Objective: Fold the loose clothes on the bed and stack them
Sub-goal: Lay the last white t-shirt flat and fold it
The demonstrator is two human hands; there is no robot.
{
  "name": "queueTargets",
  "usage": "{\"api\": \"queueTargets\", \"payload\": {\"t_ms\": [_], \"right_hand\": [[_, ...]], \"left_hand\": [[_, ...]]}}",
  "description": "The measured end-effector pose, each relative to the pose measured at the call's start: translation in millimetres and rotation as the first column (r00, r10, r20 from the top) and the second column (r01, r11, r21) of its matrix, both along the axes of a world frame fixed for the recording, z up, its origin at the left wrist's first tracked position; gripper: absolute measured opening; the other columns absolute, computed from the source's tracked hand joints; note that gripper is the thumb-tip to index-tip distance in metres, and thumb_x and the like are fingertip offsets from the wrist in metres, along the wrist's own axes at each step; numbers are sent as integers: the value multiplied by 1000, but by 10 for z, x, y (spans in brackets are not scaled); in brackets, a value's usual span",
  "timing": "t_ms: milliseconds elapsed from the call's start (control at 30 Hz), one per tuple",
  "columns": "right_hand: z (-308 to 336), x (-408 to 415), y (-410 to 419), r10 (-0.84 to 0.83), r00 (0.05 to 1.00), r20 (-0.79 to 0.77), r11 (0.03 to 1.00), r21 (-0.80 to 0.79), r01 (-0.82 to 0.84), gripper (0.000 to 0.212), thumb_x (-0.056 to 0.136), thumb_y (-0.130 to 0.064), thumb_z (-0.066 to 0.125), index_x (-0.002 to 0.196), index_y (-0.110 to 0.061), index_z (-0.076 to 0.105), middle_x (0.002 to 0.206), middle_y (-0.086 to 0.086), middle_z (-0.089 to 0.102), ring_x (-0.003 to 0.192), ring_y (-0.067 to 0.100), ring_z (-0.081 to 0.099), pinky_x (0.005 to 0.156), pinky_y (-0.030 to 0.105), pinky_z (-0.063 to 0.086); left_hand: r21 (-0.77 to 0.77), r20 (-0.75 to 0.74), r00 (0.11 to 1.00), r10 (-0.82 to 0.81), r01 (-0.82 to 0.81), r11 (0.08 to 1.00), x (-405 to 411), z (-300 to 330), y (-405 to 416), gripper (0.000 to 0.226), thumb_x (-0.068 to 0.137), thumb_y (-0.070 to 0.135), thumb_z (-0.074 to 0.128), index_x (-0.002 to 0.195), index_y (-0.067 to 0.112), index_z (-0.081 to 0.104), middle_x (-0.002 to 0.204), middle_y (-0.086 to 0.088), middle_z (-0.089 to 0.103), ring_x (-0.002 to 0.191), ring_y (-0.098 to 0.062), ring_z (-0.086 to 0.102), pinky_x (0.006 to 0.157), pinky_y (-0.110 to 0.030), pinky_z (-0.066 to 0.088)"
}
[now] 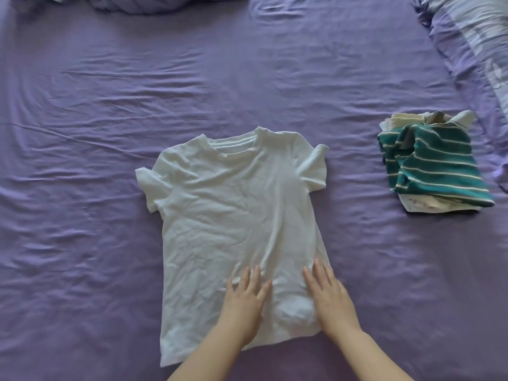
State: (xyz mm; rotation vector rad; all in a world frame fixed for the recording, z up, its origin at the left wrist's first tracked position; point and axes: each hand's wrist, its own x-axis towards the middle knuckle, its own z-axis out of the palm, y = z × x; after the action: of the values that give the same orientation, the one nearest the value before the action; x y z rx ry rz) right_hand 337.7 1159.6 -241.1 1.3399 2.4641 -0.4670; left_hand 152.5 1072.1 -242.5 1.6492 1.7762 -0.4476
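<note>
A white T-shirt point(233, 215) lies spread flat on the purple bed sheet point(82, 160), neck pointing away from me, both short sleeves out to the sides. My left hand point(244, 301) rests flat on the lower middle of the shirt with straight fingers. My right hand point(328, 295) presses flat on the lower right part, near the side hem. To the right sits a stack of folded clothes point(431, 166) with a green garment with white stripes on top and pale pieces beneath.
A rumpled purple duvet point(154, 2) bunches at the far edge of the bed. A pale patterned pillow point(478, 45) lies at the far right, just behind the stack. Wrinkled sheet stretches to the left of the shirt.
</note>
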Motion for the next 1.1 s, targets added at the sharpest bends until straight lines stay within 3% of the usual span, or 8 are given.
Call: {"api": "queueTargets", "payload": {"t_ms": [133,200,367,567,700,800,967,1100], "right_hand": [[-22,93,-146,-183,983,-32,978,-112,178,69,87,2,46,143,-35,30,158,5,4,142,24,18,101,34,38],[-7,83,-121,-366,921,-136,926,-156,345,57,89,3,46,135,-32,46,156,4,11,132,22,28,97,36,42],[47,249,10,-758,566,-325,652,-358,668,37,84,11,49,115,-3,64,125,17,53,114,30,53,98,27,36],[18,295,18,-806,535,-254,592,-382,710,40,86,-9,59,126,-10,54,119,8,52,109,25,51,94,36,43],[-92,343,16,-771,587,-247,636,-327,699,20,88,-18,60,108,-17,65,107,4,60,100,23,53,81,34,44],[-158,379,-41,-758,584,-291,651,-276,707,15,87,-19,64,101,-16,68,98,2,63,95,23,55,77,36,45],[-244,403,-130,-836,432,-338,538,-346,769,11,86,-22,64,96,-24,67,89,-12,55,90,16,57,71,28,40],[-284,431,-125,-860,369,-353,495,-401,771,14,89,-22,61,100,-23,68,89,-12,56,89,14,58,73,23,37]], "left_hand": [[-11,7,998,68,-68,998,169,-4,-172,74,91,34,53,149,32,7,158,-10,-15,145,-30,-14,114,-55,6],[11,15,995,97,-97,995,260,-3,-176,72,90,35,55,148,32,13,158,-12,-13,145,-30,-12,115,-54,5],[99,72,994,85,-92,991,469,-2,4,47,91,31,51,136,29,37,158,-12,-5,146,-28,-5,117,-48,4],[212,126,992,-16,-11,977,710,-27,396,53,87,9,44,138,24,38,157,-9,11,145,-26,8,114,-43,14],[347,118,991,-65,20,938,632,-12,1028,56,84,-1,46,136,20,41,154,-9,21,141,-26,18,103,-38,31],[407,37,986,-162,133,904,494,-3,1584,57,82,-2,47,134,19,45,153,-11,23,137,-27,25,94,-39,39],[386,-134,963,-234,268,883,381,36,2271,36,89,8,49,120,22,58,146,-4,31,128,-26,32,86,-36,41],[439,-412,812,-414,575,691,402,95,2555,21,79,12,58,95,21,67,118,-4,54,105,-22,53,68,-28,40]]}}
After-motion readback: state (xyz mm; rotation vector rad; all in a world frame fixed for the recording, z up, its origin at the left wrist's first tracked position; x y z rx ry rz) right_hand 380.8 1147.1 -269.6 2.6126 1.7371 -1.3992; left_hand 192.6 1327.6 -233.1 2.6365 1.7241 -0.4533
